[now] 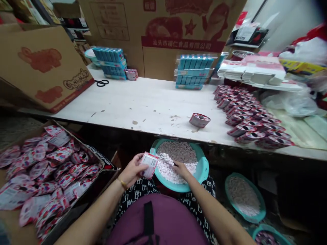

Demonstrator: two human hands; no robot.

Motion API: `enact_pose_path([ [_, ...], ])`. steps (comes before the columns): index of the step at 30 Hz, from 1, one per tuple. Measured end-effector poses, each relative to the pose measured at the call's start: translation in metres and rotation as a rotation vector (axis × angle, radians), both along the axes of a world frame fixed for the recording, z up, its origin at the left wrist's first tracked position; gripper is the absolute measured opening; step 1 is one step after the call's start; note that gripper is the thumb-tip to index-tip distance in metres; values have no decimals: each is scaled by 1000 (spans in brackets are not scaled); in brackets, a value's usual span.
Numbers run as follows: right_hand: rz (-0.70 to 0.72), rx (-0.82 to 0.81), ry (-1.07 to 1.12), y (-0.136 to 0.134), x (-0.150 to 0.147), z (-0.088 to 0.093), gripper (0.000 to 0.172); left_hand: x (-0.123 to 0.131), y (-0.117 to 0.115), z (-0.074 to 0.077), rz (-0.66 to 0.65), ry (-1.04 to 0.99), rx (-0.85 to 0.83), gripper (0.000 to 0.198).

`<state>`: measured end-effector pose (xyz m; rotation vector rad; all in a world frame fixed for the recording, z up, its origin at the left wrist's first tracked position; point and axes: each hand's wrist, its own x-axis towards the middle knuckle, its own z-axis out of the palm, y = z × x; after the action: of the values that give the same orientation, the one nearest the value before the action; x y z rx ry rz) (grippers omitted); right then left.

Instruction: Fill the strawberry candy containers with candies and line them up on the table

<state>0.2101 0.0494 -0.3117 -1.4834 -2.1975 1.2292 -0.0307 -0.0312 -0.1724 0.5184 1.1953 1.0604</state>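
Observation:
My left hand (132,170) grips a small pink and white pouch (149,165), tilted beside the rim of a turquoise basin (204,167). Small white and pale pink pellets (176,175) fill the basin, which sits at my lap. Over the basin, my right hand (182,170) is closed around the dark handle of a scoop (175,164). White pellets are heaped at the scoop's end, close to the pouch, and cover its bowl. Whether the scoop touches the pouch I cannot tell.
An open carton (89,149) of printed pouches stands at left. On the white table (143,102) are one upright pouch (200,120), rows of pouches (245,115), blue box packs (195,69) and scissors (101,83). Another pellet basin (263,212) is low at right.

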Motion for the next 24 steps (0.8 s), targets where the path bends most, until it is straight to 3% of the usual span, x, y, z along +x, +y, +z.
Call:
enact_pose_path([
  [4,-8,-11,112,2,32,31,35,23,25,-19,35,-15,9,57],
  [10,-13,-5,209,4,74,99,39,49,52,-49,112,-412,-224,22],
  [13,43,12,153,5,82,129,38,64,60,-58,130,-492,-320,18],
  [18,188,109,-174,5,70,166,34,87,65,-63,125,-496,-353,18],
  [24,291,266,-726,7,25,201,30,95,64,-70,132,-454,-350,20],
])
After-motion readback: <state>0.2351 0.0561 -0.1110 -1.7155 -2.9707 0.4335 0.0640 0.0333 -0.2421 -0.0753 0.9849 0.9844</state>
